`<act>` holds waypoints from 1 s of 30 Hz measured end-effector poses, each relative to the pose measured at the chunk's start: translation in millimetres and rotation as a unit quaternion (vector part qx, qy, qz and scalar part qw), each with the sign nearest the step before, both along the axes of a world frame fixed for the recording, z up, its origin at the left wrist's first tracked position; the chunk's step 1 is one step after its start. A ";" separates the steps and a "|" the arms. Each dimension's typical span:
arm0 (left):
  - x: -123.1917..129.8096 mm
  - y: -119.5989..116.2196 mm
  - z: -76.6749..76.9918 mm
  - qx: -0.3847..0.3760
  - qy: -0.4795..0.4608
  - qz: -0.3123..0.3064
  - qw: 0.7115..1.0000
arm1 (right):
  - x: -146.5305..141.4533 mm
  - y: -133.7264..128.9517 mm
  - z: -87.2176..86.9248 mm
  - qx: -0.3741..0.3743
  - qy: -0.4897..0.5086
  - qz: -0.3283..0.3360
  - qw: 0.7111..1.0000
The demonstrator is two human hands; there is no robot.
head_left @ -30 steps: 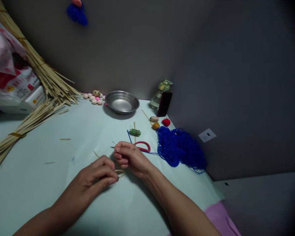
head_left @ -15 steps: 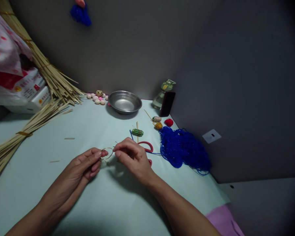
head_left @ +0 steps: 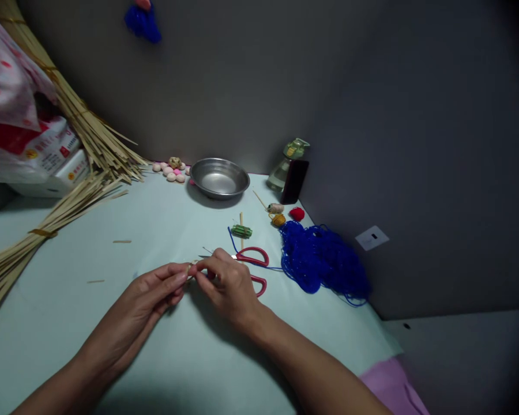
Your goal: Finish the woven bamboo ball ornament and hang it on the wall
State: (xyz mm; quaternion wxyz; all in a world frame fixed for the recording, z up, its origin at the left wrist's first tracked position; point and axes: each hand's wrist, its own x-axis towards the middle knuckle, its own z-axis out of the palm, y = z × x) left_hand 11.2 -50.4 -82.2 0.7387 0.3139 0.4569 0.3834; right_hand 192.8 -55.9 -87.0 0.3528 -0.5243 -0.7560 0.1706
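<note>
My left hand (head_left: 158,288) is closed, its thumb and forefinger pinching a small ring of thin pale strip (head_left: 190,270). My right hand (head_left: 231,285) meets it there, fingertips closed at the same ring, most of which the fingers now cover. Just beyond my right hand lie scissors with red handles (head_left: 266,257), partly hidden by that hand. Behind them is a small green bundle (head_left: 242,231) resting across a pale strip. To the right spreads a tangled heap of blue cord (head_left: 322,259), with one strand running toward the scissors.
At the back stand a steel bowl (head_left: 220,180), several small pale egg-like pieces (head_left: 170,173), a green bottle (head_left: 281,173) and a phone (head_left: 294,182). Yellow (head_left: 278,220) and red yarn balls (head_left: 297,214) lie near the right wall. Tied straw-like strips (head_left: 43,233) fill the left.
My right hand has moved left and closed in on my left fingertips. My left hand has shifted slightly right. The ring, plainly visible before, is mostly covered, and more of the scissors shows.
</note>
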 end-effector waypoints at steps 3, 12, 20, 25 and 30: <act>0.6 2.4 1.3 0.021 0.020 0.018 0.999 | -2.2 -1.2 0.9 0.016 0.048 0.012 0.999; -10.2 10.9 -9.0 0.181 0.186 0.022 0.965 | -5.5 -5.4 16.4 -0.116 0.252 0.131 0.952; -12.4 7.7 -5.4 0.423 0.321 -0.006 0.847 | -0.8 -8.9 30.0 -0.384 0.387 0.231 0.806; -5.0 -4.6 -11.2 0.496 0.285 -0.149 0.807 | 11.8 11.0 26.7 -0.262 0.395 0.065 0.878; -4.9 -9.1 0.3 0.367 0.207 -0.091 0.902 | 13.2 21.9 7.9 -0.314 0.373 0.053 0.871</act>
